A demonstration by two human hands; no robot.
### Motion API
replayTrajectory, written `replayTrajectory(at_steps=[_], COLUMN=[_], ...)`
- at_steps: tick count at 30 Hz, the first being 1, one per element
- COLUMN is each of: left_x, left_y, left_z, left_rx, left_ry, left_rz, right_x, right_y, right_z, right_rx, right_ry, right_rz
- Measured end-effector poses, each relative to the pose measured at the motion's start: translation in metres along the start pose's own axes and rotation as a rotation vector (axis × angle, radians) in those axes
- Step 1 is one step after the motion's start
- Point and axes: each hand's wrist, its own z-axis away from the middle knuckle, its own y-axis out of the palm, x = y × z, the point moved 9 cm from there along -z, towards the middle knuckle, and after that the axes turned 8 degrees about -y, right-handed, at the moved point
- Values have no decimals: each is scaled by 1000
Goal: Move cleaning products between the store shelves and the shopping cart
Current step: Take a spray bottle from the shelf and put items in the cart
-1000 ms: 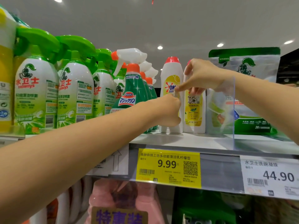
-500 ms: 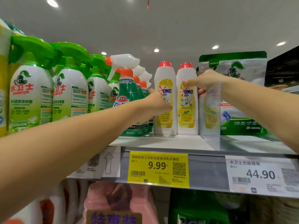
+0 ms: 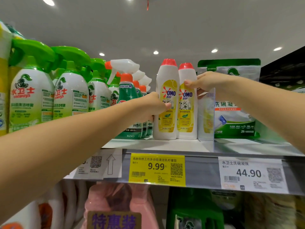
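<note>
Evidently both hands are on stock up on the pale metal top shelf (image 3: 165,145), where two tall white plastic cleaner bottles with red caps and yellow labels stand upright and touching, between a dark green trigger spray bottle (image 3: 127,95) and a clear plastic divider panel (image 3: 205,118). I judge them to be moderately heavy if full, stiff enough to squeeze only a little, and smooth-walled, so somewhat slippery. The broad middle of the body, over the label, looks like the surest place to hold (the tapering shoulder and small cap offer less to bear on). The left hand (image 3: 152,105) is wrapped round the left bottle (image 3: 165,74) at mid-height, with the thumb tip lying across the label front and the fingers passing round the far side. The right hand (image 3: 208,80) holds the right bottle (image 3: 186,116) higher, just below its shoulder, thumb pressed on the front. Its fingers go behind the bottle and are hidden, so it seems a pinch rather than a full wrap. Both bottle bases look to be resting on the shelf.
</note>
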Motion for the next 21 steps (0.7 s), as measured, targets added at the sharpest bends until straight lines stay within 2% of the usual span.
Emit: replayTrajectory(at_steps=[6,12,21], left_x=[2,3,7], left_y=[-18,-35,-42], left_z=[29,53,61], left_rx=[89,156,157], left_ry=[-44,34,126], left_rz=[77,106,149], right_x=[21,41,54], right_y=[-1,-7,-11], right_z=[24,51,66], right_rx=[69,60,14], right_ry=[-74,-136,-168], right_rz=[-49,-86,-141])
